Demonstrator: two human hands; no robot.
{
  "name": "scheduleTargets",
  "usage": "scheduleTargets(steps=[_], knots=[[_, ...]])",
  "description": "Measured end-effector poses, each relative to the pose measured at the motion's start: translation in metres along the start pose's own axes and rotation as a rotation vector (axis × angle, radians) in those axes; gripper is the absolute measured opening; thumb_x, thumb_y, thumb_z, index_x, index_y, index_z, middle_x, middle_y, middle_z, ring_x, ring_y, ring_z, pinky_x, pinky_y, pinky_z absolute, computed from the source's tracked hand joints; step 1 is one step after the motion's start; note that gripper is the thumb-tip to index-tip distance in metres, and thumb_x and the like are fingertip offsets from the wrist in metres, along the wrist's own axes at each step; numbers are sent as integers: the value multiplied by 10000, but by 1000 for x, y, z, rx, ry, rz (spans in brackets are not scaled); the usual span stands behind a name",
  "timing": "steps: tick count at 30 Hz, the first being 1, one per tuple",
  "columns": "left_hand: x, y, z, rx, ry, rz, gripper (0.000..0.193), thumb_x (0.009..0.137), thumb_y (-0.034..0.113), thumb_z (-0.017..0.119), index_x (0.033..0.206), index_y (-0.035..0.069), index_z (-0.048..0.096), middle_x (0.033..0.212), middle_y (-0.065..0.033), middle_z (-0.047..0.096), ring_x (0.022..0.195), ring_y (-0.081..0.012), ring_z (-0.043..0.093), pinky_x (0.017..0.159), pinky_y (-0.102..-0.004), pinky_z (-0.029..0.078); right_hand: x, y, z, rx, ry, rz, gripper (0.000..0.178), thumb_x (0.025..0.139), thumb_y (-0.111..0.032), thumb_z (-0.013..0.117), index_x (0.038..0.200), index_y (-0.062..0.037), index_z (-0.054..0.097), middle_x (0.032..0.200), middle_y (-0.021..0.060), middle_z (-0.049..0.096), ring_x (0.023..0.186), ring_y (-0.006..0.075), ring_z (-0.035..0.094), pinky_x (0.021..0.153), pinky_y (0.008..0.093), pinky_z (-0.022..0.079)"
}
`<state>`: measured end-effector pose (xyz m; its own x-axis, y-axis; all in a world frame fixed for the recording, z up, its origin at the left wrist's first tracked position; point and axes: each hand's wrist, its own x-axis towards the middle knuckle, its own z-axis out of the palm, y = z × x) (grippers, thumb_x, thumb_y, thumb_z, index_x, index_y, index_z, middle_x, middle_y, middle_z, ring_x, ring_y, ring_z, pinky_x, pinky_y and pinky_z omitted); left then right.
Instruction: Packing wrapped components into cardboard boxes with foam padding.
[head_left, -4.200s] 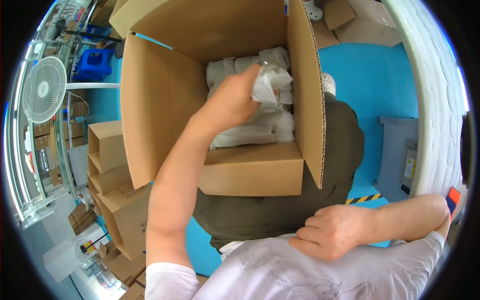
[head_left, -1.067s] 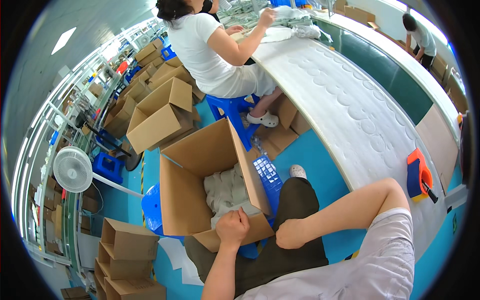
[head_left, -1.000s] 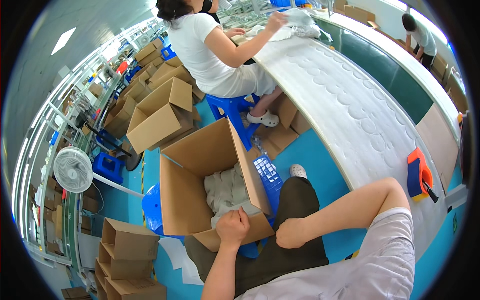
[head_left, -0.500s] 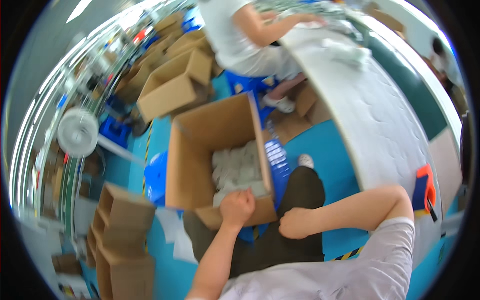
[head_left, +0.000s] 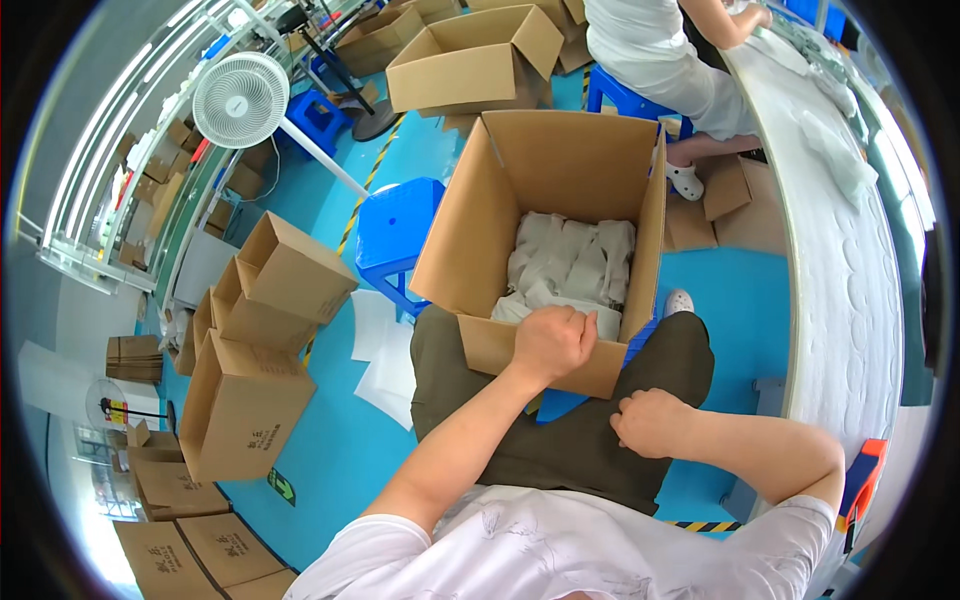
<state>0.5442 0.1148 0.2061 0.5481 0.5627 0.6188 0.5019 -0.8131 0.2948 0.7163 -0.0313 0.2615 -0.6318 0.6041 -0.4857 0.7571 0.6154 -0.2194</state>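
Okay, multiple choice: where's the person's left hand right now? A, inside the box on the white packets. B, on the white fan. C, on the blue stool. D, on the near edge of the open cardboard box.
D: the left hand is curled as a fist over the near edge of the box, short of the white packets inside.

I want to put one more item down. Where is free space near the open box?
Bare blue floor lies between the open box and the white table. The box's far part shows bare cardboard. Left side is crowded: blue stool, stacked cartons.
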Motion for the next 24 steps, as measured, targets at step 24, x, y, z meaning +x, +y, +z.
scheduleTargets(steps=[24], knots=[[-235, -182, -135, -125, 682, -1053, 81, 943, 77, 619, 909, 7, 641, 787, -88, 663, 682, -137, 604, 593, -287, 460, 15, 56, 32, 351, 214, 453, 218, 856, -190, 733, 1000, -38, 674, 760, 149, 693, 759, 375, 683, 702, 470, 549]])
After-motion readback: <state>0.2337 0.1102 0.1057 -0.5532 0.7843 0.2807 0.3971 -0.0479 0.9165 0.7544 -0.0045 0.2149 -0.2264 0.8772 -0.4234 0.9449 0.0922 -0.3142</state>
